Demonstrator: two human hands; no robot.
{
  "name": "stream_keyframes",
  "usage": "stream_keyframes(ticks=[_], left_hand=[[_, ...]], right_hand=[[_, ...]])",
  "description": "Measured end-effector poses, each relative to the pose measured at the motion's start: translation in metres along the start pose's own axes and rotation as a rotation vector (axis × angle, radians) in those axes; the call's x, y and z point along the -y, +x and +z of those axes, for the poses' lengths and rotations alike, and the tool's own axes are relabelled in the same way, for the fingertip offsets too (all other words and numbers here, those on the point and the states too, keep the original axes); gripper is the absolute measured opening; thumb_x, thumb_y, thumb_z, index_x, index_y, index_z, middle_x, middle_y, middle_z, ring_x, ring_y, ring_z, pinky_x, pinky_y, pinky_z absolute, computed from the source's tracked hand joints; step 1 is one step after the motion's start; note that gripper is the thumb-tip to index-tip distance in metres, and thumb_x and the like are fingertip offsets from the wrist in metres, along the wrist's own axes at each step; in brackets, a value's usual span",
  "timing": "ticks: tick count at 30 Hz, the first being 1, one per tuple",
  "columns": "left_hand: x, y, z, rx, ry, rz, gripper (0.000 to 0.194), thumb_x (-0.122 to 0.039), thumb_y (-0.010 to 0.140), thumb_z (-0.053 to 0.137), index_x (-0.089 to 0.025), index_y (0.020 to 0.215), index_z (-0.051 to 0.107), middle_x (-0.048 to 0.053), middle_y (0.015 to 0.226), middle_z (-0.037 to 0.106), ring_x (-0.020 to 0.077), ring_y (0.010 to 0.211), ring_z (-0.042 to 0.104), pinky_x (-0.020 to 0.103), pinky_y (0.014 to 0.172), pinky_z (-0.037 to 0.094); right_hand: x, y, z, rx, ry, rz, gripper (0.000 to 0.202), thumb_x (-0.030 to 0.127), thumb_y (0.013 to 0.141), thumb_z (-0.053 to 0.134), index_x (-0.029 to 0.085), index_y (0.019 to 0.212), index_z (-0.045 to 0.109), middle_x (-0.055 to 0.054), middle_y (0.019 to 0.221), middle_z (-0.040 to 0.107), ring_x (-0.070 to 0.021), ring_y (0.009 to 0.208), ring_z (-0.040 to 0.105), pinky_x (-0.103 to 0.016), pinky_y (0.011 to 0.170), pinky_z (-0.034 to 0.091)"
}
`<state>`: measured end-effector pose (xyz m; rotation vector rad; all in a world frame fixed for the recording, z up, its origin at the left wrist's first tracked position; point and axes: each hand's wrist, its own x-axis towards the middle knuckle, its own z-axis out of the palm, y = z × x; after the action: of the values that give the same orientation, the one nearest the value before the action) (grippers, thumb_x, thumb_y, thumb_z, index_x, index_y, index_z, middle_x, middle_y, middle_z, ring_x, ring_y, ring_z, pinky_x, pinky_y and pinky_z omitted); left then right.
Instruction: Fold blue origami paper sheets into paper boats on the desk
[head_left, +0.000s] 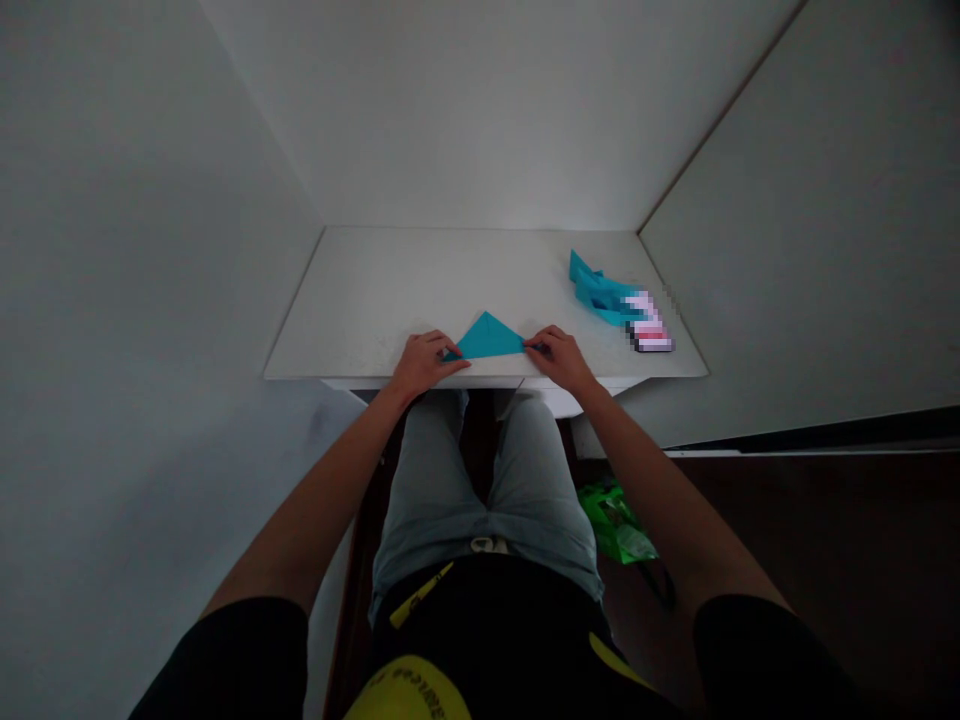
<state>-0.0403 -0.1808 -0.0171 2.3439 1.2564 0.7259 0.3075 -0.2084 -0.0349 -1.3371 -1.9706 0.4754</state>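
A blue sheet of paper [490, 337], folded into a flat triangle, lies near the front edge of the white table [360, 290] with its peak pointing away from me. My left hand [427, 362] pinches the triangle's left corner between thumb and fingers. At the opposite corner, the fingertips of my right hand [559, 356] are closed on the paper. Both hands rest low on the tabletop, and the fingers partly cover the two corners.
Folded blue paper pieces [600, 292] lie at the table's right side, touching a pixelated pink and white item [651, 325]. Walls border the table behind and on both sides. A green bag [619, 525] is on the dark floor, lower right.
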Motion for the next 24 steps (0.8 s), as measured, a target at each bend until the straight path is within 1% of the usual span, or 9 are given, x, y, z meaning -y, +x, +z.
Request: stream_keyframes(ticks=[2,5,7,9,12,16,18,21,24], left_hand=[[0.002,0.001,-0.003,0.019,-0.028,0.015,0.018,-0.041,0.096,0.086,-0.024,0.099,0.085,0.007,0.103,0.081,0.0218,0.091,0.074,0.040,0.095,0.057],[0.004,0.007,-0.009,0.044,-0.002,0.047,0.014,-0.037,0.100,0.078,-0.024,0.099,0.085,0.007,0.103,0.082,0.0237,0.097,0.075,0.040,0.098,0.058],[0.004,0.012,-0.015,0.094,0.059,0.077,0.017,-0.037,0.101,0.077,-0.024,0.108,0.084,0.008,0.106,0.083,0.0259,0.103,0.076,0.041,0.100,0.058],[0.002,0.016,-0.019,0.165,0.120,0.117,0.026,-0.040,0.101,0.078,-0.024,0.120,0.083,0.009,0.113,0.084,0.0280,0.109,0.076,0.042,0.102,0.058],[-0.002,0.020,-0.023,0.230,0.185,0.147,0.027,-0.041,0.103,0.075,-0.025,0.124,0.081,0.010,0.122,0.083,0.0293,0.115,0.076,0.041,0.103,0.058],[-0.008,0.020,-0.020,0.228,0.230,0.123,0.023,-0.034,0.104,0.068,-0.025,0.120,0.083,0.012,0.121,0.082,0.0308,0.110,0.077,0.041,0.095,0.059],[-0.012,0.020,-0.019,0.235,0.265,0.128,0.026,-0.031,0.103,0.067,-0.025,0.122,0.083,0.012,0.121,0.081,0.0312,0.108,0.077,0.040,0.090,0.060],[-0.020,0.021,-0.018,0.250,0.367,0.149,0.035,-0.024,0.100,0.064,-0.022,0.132,0.080,0.014,0.125,0.080,0.0314,0.106,0.077,0.040,0.085,0.059],[-0.030,0.022,-0.017,0.241,0.406,0.144,0.034,-0.022,0.101,0.061,-0.022,0.130,0.080,0.014,0.125,0.079,0.0312,0.102,0.077,0.040,0.079,0.057]], right_hand=[[-0.004,0.002,-0.002,0.027,0.024,0.011,0.036,0.054,0.103,0.071,0.022,0.112,0.084,-0.010,0.110,0.073,-0.0223,0.083,0.069,-0.042,0.082,0.063],[-0.008,0.005,-0.005,0.055,0.037,0.017,0.044,0.061,0.098,0.077,0.023,0.121,0.083,-0.010,0.109,0.074,-0.0227,0.084,0.068,-0.042,0.083,0.063],[-0.011,0.006,-0.004,0.068,0.037,0.017,0.048,0.063,0.097,0.078,0.023,0.124,0.083,-0.010,0.108,0.073,-0.0228,0.084,0.067,-0.043,0.084,0.063],[-0.013,0.006,-0.003,0.074,0.034,0.018,0.049,0.064,0.097,0.078,0.023,0.123,0.084,-0.010,0.109,0.071,-0.0229,0.084,0.066,-0.044,0.085,0.063],[-0.014,0.005,0.000,0.059,0.043,0.009,0.049,0.064,0.098,0.076,0.022,0.121,0.085,-0.011,0.111,0.068,-0.0231,0.084,0.065,-0.045,0.085,0.064],[-0.014,0.005,0.002,0.037,0.052,0.021,0.047,0.063,0.096,0.079,0.022,0.119,0.085,-0.011,0.115,0.066,-0.0214,0.082,0.064,-0.044,0.083,0.064],[-0.013,0.005,0.002,0.033,0.048,0.030,0.046,0.062,0.095,0.081,0.023,0.119,0.085,-0.010,0.113,0.067,-0.0210,0.081,0.063,-0.044,0.083,0.064],[-0.012,0.005,0.002,0.024,0.052,0.037,0.046,0.062,0.094,0.082,0.023,0.118,0.086,-0.009,0.109,0.067,-0.0212,0.081,0.063,-0.044,0.083,0.063],[-0.010,0.005,0.002,0.014,0.055,0.049,0.047,0.063,0.094,0.082,0.023,0.117,0.085,-0.008,0.108,0.068,-0.0212,0.080,0.063,-0.043,0.082,0.063]])
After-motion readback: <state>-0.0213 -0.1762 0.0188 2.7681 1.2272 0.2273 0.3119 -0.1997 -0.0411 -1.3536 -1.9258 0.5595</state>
